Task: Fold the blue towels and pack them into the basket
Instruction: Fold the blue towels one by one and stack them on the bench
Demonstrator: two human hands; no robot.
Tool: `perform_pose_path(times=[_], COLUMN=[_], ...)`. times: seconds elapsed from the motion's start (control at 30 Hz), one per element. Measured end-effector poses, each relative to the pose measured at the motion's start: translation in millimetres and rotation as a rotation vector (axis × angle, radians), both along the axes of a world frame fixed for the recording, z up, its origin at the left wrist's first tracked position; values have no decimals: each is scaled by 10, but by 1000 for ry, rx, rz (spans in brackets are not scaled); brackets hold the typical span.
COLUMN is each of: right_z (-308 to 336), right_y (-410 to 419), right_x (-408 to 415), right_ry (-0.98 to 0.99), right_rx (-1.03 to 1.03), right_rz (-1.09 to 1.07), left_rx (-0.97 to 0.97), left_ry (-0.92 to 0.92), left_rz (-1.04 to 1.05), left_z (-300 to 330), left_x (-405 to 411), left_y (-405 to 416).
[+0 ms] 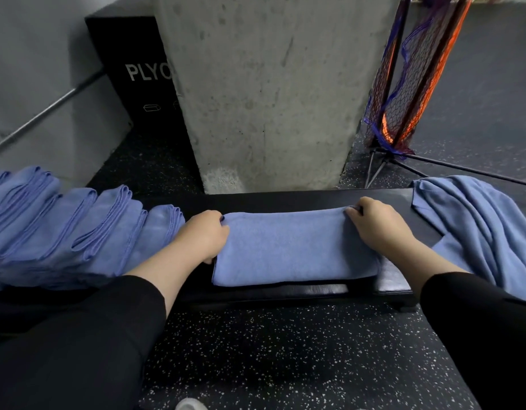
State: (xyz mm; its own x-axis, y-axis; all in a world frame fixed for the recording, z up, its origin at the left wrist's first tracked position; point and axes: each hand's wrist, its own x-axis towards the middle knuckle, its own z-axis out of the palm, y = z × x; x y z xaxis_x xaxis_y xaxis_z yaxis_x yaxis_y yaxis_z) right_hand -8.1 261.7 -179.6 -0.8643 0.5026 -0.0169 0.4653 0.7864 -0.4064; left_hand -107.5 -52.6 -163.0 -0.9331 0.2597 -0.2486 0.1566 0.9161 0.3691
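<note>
A folded blue towel (291, 247) lies flat on the black padded bench (309, 199) in the middle of the view. My left hand (204, 236) grips its left edge, fingers curled over the far corner and thumb at the near side. My right hand (377, 221) pinches the far right corner. A row of several folded blue towels (78, 229) lies overlapping on the bench to the left. Unfolded blue towels (486, 226) lie in a loose heap at the right end. No basket is in view.
A concrete pillar (270, 93) rises just behind the bench. A black plyo box (137, 75) stands behind it to the left. A netted stand with orange and blue trim (409, 84) is at the back right. Speckled rubber floor (285, 356) lies before the bench.
</note>
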Motion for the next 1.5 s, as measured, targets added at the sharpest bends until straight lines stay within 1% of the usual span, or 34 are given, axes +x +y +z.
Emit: perform_pose_path(times=[0.13,0.23,0.27,0.33,0.37,0.4,0.47,0.5,0.53,0.6,0.63,0.8,0.87,0.97,1.07,1.17,1.23,1.3,1.33,1.43,1.5], right_z=[-120,-88,-51,11,34,38,-31,-88,-148,-287,-333,-390,-404,-401,-383,-332,-279,-248,-256,-231,-164], right_y=[-1,-81,-121,-259,-371,-502,-798,-941,-1063,-1172,-1180,-1076,-1000,-832,-655,-565,-554,-584,-612,-764,-869], right_x=[-68,-73,-79,-87,-72,-51,25,76,134,257,303,288,226,98,-55,-262,-427,-540,-572,-535,-421], right_ry=[-8,81,133,215,242,263,289,240,120,-139,-183,-167,-175,-160,-109,-35,-18,-9,20,147,104], right_rx=[28,110,160,247,258,252,221,177,118,54,66,127,138,157,152,31,-81,-114,-71,179,269], right_rz=[-23,-46,-27,49,92,139,222,248,249,215,216,270,308,402,515,592,594,574,551,395,281], left_rx=[-108,-175,-165,-95,-64,-57,-96,-134,-171,-198,-197,-204,-203,-208,-206,-198,-183,-166,-156,-138,-140], left_ry=[137,293,357,460,476,454,356,301,258,228,222,196,213,271,295,327,361,364,358,346,348], left_rz=[-15,-57,-103,-267,-364,-450,-552,-577,-589,-593,-586,-533,-497,-433,-423,-420,-412,-400,-390,-363,-359], left_z=[-86,-42,-45,-90,-143,-211,-357,-424,-474,-513,-520,-490,-481,-459,-451,-425,-401,-373,-359,-333,-329], left_x=[-76,-18,9,93,139,185,251,267,269,249,234,209,204,178,186,222,234,235,227,198,177], left_y=[8,36,65,154,191,221,244,232,210,165,147,136,160,139,60,-8,-40,-67,-75,-79,-54])
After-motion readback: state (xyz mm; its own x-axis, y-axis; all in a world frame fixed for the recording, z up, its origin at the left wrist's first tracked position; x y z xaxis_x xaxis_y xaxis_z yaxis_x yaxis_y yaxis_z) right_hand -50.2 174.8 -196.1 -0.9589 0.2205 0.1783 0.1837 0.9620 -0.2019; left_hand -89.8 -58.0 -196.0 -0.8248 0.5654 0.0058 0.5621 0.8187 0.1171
